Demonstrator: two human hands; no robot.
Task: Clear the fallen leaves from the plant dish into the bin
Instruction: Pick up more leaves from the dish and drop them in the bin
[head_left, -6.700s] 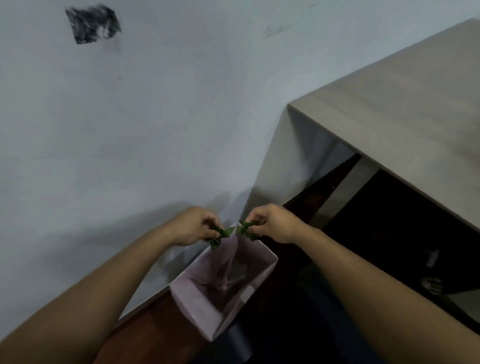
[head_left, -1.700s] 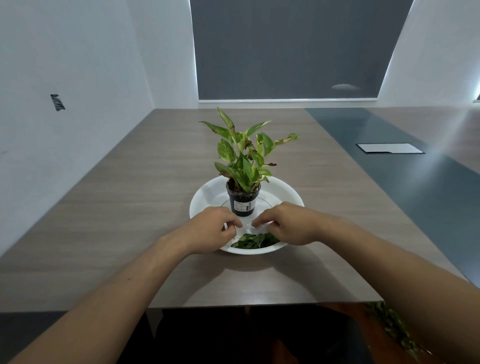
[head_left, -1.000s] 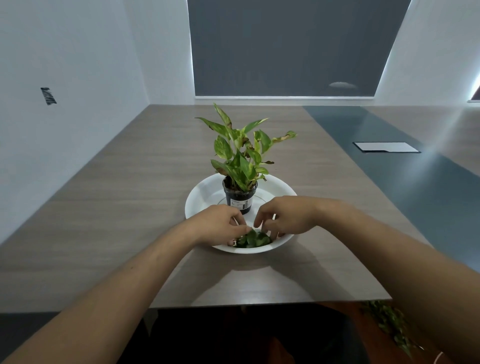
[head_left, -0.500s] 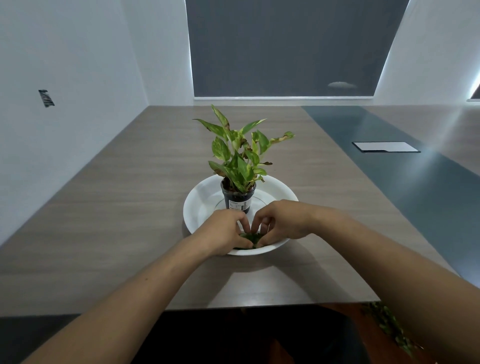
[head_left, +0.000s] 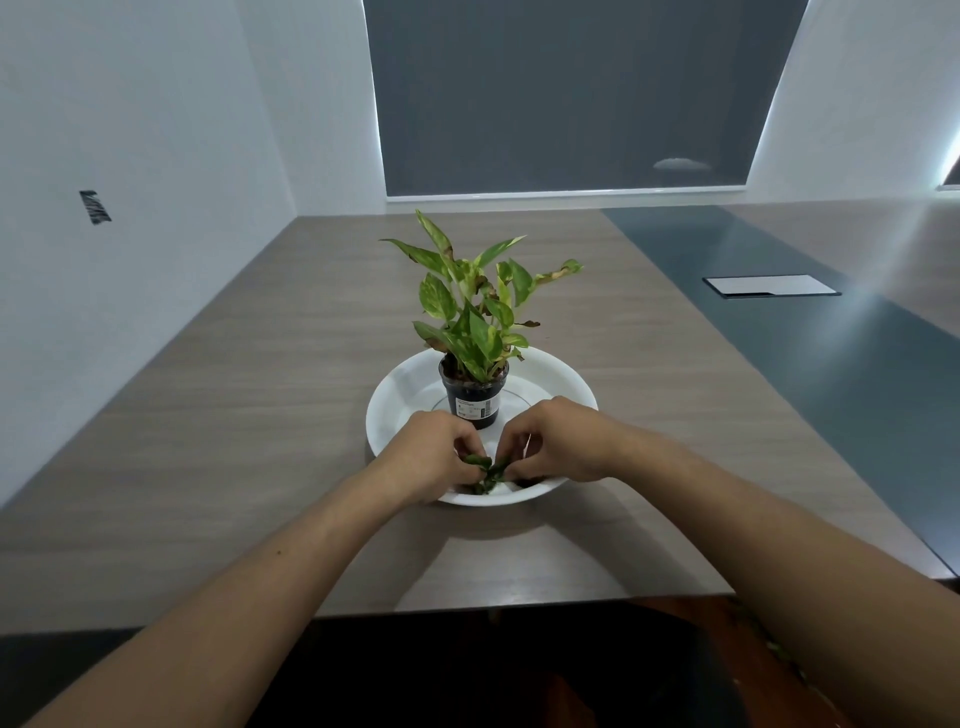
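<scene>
A white plant dish (head_left: 395, 400) sits on the wooden table, with a small potted plant (head_left: 474, 332) in a dark pot at its middle. Dark green fallen leaves (head_left: 485, 470) lie at the near rim of the dish. My left hand (head_left: 428, 457) and my right hand (head_left: 558, 441) meet over that spot, fingers pinched on the leaves from either side. A few leaves show between the fingertips; the rest are hidden under my hands. The bin is out of view.
The wooden table (head_left: 234, 415) runs along a white wall on the left, with its near edge just below my forearms. A dark strip with a white flap (head_left: 769, 286) runs along the table's right. Some leaves lie on the floor (head_left: 769, 639) at lower right.
I turned from the bin back to the dish. Over the last second both hands gathered the leaf pile inward, closed on it, and now lift slightly with leaves between the fingers.
</scene>
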